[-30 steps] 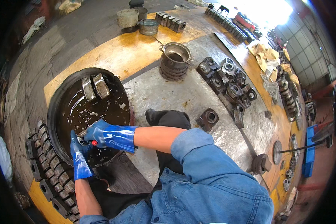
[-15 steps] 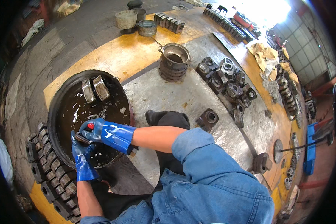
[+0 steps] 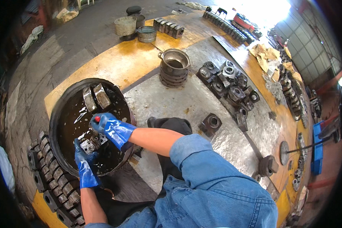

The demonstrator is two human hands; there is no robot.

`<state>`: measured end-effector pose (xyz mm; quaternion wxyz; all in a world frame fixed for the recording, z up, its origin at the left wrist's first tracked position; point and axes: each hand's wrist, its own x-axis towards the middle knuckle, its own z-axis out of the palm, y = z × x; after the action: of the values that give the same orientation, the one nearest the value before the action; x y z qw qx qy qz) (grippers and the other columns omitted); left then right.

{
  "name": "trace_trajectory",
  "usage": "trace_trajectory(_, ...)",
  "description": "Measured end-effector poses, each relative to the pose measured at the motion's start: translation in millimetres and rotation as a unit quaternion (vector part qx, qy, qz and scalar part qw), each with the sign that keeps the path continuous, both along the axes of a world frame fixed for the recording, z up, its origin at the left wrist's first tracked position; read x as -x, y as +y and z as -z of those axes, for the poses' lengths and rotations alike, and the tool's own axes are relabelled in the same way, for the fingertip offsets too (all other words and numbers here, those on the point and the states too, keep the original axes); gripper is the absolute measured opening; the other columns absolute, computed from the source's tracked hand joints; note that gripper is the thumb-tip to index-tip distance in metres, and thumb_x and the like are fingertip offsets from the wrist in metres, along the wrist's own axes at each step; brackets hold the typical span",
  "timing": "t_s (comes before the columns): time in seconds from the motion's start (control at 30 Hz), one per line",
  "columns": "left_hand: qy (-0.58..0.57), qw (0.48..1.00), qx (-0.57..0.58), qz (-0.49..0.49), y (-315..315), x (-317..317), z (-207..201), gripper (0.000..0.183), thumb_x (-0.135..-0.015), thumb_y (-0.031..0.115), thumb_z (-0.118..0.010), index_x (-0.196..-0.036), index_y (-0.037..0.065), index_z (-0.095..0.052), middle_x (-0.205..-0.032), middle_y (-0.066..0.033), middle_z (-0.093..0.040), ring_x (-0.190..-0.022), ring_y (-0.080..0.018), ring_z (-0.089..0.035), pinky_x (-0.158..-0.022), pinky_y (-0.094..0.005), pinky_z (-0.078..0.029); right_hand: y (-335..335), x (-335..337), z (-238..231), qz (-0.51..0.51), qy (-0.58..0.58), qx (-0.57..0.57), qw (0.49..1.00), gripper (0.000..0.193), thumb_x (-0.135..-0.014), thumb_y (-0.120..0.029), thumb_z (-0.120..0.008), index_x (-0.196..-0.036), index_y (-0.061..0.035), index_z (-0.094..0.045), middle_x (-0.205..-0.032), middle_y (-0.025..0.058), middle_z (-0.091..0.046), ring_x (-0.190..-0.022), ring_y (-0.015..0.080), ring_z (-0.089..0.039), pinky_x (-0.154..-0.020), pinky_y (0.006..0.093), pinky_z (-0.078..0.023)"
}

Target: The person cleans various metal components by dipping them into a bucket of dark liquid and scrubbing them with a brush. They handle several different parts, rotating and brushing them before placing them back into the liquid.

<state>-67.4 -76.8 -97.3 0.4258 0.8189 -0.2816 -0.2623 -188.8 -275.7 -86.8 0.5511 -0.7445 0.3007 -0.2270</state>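
Observation:
Both my hands wear blue rubber gloves and work over a wide round tub (image 3: 54, 131) of dark, oily liquid. In my left hand (image 3: 84, 155) is a small metal block (image 3: 89, 146), its pale face pierced with holes. My right hand (image 3: 103, 124) is closed around a tool with a red handle end (image 3: 97, 119); the tool's working end is hidden, so its kind cannot be made out. It is just above the block. Two curved metal bearing shells (image 3: 102, 95) rest at the tub's far side.
Rows of dark metal blocks (image 3: 57, 173) line the floor left of the tub. A stacked metal pot (image 3: 174, 68) stands beyond it. Greasy machined housings (image 3: 231, 87) are heaped at right, with one single housing (image 3: 211, 123) nearer me. Buckets (image 3: 125, 26) stand far back.
The metal block has turned so its holed face now shows. My right hand has lifted slightly off it, with the red-ended tool still gripped. The whole view has shifted a little.

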Motion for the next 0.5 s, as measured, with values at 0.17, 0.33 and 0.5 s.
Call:
trace_trajectory(0.17, 0.432, 0.872, 0.180, -0.143, -3, -30, 25, 0.097, -0.080, 0.025, -0.095, -0.159, 0.005, -0.042, -0.141, -0.0116, -0.066, -0.119, -0.0242, -0.066, -0.103, -0.0425, -0.058, -21, -7, 85, 0.056, 0.085, 0.123, 0.987, 0.026, -0.091, -0.039, -0.072, -0.090, -0.0130, -0.076, -0.090, 0.0206, -0.074, -0.086, 0.0440, -0.073, -0.072, 0.0528, -0.057)
trace_trajectory(0.33, 0.407, 0.883, 0.203, -0.117, -15, -30, 45, 0.060, -0.100, 0.050, -0.069, -0.144, 0.011, -0.058, -0.136, -0.0119, -0.070, -0.118, -0.0312, -0.067, -0.108, -0.0516, -0.054, -45, 2, 158, -0.038, 0.248, 0.170, 0.953, 0.029, -0.086, -0.035, -0.079, -0.088, -0.0065, -0.075, -0.089, 0.0219, -0.075, -0.078, 0.0438, -0.072, -0.070, 0.0510, -0.056)
trace_trajectory(0.5, 0.560, 0.759, 0.200, -0.265, 6, -48, 23, 0.051, -0.105, 0.054, -0.062, -0.137, 0.015, -0.063, -0.132, -0.0115, -0.073, -0.118, -0.0342, -0.068, -0.109, -0.0566, -0.053, 9, -20, 32, -0.069, 0.050, 0.012, 0.996, 0.026, -0.091, -0.036, -0.074, -0.094, -0.0108, -0.077, -0.091, 0.0179, -0.076, -0.082, 0.0387, -0.074, -0.074, 0.0449, -0.060)
